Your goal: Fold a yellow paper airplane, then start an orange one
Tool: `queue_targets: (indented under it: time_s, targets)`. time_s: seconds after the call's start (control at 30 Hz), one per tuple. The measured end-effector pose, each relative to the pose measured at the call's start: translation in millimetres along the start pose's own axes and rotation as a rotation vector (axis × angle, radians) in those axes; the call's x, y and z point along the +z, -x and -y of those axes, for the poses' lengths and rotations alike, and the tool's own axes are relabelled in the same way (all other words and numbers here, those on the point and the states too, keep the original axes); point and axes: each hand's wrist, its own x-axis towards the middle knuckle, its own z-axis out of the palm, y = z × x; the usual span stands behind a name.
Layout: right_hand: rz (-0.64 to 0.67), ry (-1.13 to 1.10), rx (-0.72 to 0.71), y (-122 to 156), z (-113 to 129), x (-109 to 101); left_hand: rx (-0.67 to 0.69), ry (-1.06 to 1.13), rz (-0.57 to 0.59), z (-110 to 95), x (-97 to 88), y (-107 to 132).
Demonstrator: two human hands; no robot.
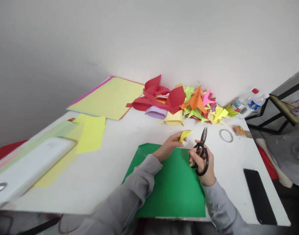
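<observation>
My left hand (169, 146) pinches a small folded piece of yellow paper (185, 135) over the far edge of a green sheet (171, 186). Just to its right, my right hand (205, 164) grips black-handled scissors (202, 143) with the blades pointing up and away from me. The blades look closed or nearly so, and they stand apart from the yellow paper. Beyond my hands lie red paper strips and loops (151, 96), a purple paper loop (156, 112) and a pile of folded paper shapes, among them an orange one (196, 100).
Large yellow sheets (110, 98) lie at the back left, bright yellow paper (92, 133) nearer. A long white device (34, 166) rests at left. To the right are a tape roll (226, 135), a black phone (259, 195) and two bottles (249, 106). Another person's grey clothing (286, 153) shows beyond.
</observation>
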Motion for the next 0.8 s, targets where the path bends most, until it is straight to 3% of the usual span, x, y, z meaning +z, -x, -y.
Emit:
queue_targets:
  time_s: [0.23,0.33,0.63,0.8]
  targets:
    - [-0.109,-0.015,-0.031,1,-5,2,0.042,-0.223,-0.037,10,5.2,3]
    - [-0.174,-0.023,-0.054,1,-7,2,0.051,-0.211,-0.026,16,10.8,4]
    - [-0.319,-0.030,-0.098,-6,-11,-7,-0.206,-0.041,0.079,15,24.7,13]
    - [-0.288,-0.025,-0.151,-6,-12,-9,-0.290,0.073,0.168,11,28.0,15]
